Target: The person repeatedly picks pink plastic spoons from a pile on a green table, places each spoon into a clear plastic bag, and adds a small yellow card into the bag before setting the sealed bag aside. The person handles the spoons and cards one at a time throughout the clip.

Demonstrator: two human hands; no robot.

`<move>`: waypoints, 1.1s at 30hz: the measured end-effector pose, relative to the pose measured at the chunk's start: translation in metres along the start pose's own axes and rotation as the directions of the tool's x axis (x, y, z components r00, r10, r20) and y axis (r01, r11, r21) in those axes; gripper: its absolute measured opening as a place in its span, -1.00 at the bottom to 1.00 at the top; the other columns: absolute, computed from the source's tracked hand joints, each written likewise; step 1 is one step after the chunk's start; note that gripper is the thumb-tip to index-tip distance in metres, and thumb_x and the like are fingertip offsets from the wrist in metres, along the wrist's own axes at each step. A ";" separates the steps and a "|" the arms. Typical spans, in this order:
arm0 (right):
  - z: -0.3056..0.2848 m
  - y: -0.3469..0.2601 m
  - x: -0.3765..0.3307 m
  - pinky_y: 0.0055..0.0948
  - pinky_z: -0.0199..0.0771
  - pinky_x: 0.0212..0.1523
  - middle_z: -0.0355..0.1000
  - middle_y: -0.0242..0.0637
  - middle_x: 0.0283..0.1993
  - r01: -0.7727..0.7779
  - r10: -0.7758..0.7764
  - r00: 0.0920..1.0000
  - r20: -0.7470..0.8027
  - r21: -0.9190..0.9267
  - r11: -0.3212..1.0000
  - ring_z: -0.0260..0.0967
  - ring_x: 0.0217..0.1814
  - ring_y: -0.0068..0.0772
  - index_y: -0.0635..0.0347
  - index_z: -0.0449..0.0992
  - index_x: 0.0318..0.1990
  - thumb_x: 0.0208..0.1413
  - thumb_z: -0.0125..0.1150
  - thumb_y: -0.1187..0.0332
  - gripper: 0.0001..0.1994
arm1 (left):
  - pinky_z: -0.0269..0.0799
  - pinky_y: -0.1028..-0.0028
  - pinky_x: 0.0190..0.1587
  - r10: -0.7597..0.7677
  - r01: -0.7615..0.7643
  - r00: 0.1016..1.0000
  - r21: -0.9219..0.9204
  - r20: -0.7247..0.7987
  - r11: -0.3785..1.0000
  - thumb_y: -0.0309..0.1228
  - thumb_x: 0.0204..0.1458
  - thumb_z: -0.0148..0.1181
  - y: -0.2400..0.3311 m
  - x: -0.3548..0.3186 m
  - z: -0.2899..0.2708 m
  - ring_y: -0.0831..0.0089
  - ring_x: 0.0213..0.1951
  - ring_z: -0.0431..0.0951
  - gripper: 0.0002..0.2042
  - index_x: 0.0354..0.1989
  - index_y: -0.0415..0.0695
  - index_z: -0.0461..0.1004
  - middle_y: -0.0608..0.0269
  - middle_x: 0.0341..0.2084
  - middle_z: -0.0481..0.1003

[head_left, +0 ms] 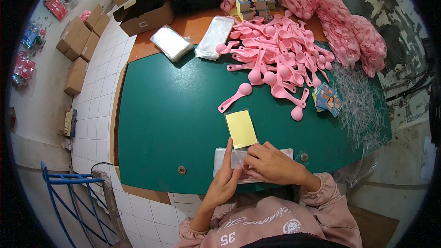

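A yellow card [241,129] lies on the green table, its edges showing clear plastic of a bag around it. Below it, near the table's front edge, is a stack of clear plastic bags [220,161], partly hidden under my hands. My left hand [224,181] is open, its index finger stretched up to the card's lower left corner and its thumb toward the right hand. My right hand [268,163] has its fingers bent and closed on the clear plastic bag at the card's lower edge; its fingertips are partly hidden.
Pink measuring spoons [275,50] are heaped at the back right, with one spoon [235,97] lying apart. Picture cards [327,99] and loose clear plastic strips [358,105] are at the right. Two bag stacks [215,37] and a cardboard box [149,16] stand at the back.
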State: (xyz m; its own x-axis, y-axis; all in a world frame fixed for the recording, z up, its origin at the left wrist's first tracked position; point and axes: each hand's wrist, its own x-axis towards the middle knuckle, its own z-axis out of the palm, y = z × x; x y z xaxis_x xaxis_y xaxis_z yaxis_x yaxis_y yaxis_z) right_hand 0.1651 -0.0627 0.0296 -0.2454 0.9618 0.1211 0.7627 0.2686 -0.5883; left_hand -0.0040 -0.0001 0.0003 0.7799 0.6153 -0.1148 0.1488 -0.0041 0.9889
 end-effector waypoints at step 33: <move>0.002 0.009 -0.030 -0.32 0.32 -0.16 0.20 -0.19 -0.21 -0.206 0.270 0.913 -0.306 0.226 0.952 0.27 -0.17 -0.18 0.17 0.40 -0.22 -0.28 0.33 0.40 -0.63 | 0.40 0.40 -0.08 -0.218 0.263 0.964 -0.669 0.153 0.695 -0.48 0.16 -0.26 -0.006 -0.001 0.002 0.24 -0.18 0.50 -0.76 -0.19 -0.38 0.31 0.02 -0.25 0.44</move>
State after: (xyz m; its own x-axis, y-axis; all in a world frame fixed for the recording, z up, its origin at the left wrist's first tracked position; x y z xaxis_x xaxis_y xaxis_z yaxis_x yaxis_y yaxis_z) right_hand 0.1785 -0.0888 0.0191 0.1650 0.9665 0.1964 0.6413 0.0462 -0.7659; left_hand -0.0042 -0.0026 -0.0053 0.8123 0.4733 -0.3407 -0.0978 0.6865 0.7205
